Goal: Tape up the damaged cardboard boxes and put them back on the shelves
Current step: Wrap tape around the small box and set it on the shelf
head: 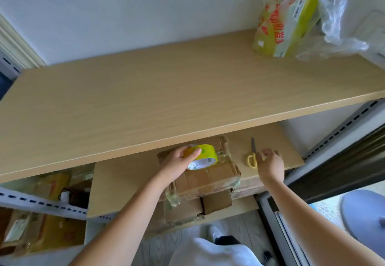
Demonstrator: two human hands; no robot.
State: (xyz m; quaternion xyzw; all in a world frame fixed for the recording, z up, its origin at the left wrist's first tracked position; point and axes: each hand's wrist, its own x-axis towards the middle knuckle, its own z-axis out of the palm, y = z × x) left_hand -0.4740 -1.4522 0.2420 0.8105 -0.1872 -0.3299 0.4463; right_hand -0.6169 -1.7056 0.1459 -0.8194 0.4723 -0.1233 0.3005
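A brown cardboard box (210,179) with clear tape over its edges lies on the middle shelf (125,184), partly under the top shelf board. My left hand (177,164) grips a yellow-green roll of tape (203,157) resting on the box top. My right hand (270,164) hovers with spread fingers just right of the yellow-handled scissors (252,155), which lie on the shelf beside the box; whether a fingertip touches the handle is unclear. More cardboard boxes (187,213) sit on the shelf below.
The wide top shelf (145,98) overhangs the work area and carries a yellow printed plastic bag (285,23) and clear plastic wrap (341,15) at the back right. Boxes (48,230) fill lower left shelves. A grey stool (364,213) stands at the right.
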